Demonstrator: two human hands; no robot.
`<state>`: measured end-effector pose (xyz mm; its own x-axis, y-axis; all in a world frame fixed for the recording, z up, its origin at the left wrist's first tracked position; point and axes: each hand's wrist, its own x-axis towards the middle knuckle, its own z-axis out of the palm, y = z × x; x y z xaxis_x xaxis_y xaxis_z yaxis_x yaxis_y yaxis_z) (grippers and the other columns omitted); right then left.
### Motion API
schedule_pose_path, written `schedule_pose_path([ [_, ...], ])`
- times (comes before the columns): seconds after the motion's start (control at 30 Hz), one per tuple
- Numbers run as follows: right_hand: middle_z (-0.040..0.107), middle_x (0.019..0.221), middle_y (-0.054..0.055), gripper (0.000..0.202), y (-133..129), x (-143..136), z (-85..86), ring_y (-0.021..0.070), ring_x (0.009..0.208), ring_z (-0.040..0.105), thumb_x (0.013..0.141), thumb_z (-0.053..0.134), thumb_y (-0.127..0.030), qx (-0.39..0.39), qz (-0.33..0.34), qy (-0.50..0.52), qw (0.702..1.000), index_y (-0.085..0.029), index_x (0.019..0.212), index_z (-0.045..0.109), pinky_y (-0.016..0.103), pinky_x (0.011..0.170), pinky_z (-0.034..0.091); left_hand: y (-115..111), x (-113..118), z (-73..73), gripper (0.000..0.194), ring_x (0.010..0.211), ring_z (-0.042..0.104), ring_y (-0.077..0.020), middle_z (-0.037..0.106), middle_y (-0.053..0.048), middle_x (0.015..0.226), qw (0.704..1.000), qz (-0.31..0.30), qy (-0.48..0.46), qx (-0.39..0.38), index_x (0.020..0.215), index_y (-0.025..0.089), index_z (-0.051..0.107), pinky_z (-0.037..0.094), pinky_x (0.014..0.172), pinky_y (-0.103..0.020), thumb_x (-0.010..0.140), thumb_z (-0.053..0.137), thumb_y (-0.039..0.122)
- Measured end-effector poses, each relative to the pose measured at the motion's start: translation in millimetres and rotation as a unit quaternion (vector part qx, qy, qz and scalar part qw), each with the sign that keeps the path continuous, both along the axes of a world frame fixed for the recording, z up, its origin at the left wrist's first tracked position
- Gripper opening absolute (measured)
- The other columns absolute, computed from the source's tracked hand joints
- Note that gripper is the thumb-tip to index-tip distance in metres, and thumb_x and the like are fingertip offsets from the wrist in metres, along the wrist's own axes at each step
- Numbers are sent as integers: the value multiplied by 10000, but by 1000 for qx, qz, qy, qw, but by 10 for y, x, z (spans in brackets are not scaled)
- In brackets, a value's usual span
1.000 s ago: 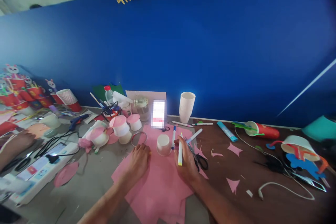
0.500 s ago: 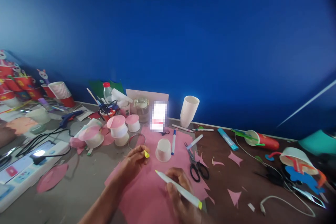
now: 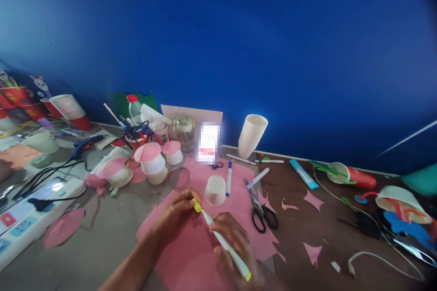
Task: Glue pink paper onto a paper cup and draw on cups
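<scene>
Over the pink paper point(image 3: 191, 254), my left hand point(image 3: 182, 207) pinches a small yellow marker cap point(image 3: 197, 205). My right hand point(image 3: 235, 245) grips a white marker point(image 3: 223, 241) with a yellow end plug, its tip close to the cap's mouth. Whether tip and cap touch, I cannot tell. Just beyond them an upturned white paper cup point(image 3: 215, 189) stands on the pink paper. A blue-capped marker point(image 3: 229, 179) lies to its right. Black-handled scissors point(image 3: 261, 211) rest open farther right, beside another white marker point(image 3: 258, 178).
White cups with pink paper discs point(image 3: 147, 152) stand at left, near a power strip point(image 3: 25, 232) with cables. A stack of white cups point(image 3: 251, 134) and a glass jar point(image 3: 184, 134) are by the blue wall. Pink scraps point(image 3: 313, 252) and a white cable point(image 3: 378, 254) lie at right.
The marker in my right hand has moved up and left, bringing its tip to the cap in my left hand. The view has tilted slightly down.
</scene>
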<state>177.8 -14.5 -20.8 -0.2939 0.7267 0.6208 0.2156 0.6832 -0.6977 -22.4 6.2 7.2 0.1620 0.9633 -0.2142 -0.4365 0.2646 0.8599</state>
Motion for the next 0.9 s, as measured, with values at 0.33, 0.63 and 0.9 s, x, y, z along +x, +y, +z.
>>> schedule_pose_path([
  [0.33, 626, 950, 92, 278, 29, -13, 118, 264, 877, 627, 1024, 428, -331, -8, 120, 28, 992, -286, 1286, 509, 428, 733, 566, -11, -6, -103, 309, 581, 440, -90, 541, 22, 649, 998, -61, -32, 8, 811, 153, 664, 368, 549, -213, 706, 845, 381],
  [0.63, 642, 941, 51, 294, 29, -38, 140, 226, 820, 654, 947, 473, -241, -18, 71, 2, 997, -261, 1237, 514, 351, 713, 577, -25, 13, -150, 355, 549, 435, -82, 538, 29, 617, 998, -67, 1, 18, 802, 155, 666, 368, 516, -204, 749, 828, 467],
  [0.9, 645, 941, 49, 326, 43, -33, 139, 226, 806, 654, 930, 451, -215, 10, 65, -10, 998, -258, 1250, 499, 348, 713, 578, -54, 62, -227, 382, 519, 462, -82, 538, 27, 611, 996, -91, -3, 22, 812, 155, 655, 368, 508, -211, 786, 790, 512],
])
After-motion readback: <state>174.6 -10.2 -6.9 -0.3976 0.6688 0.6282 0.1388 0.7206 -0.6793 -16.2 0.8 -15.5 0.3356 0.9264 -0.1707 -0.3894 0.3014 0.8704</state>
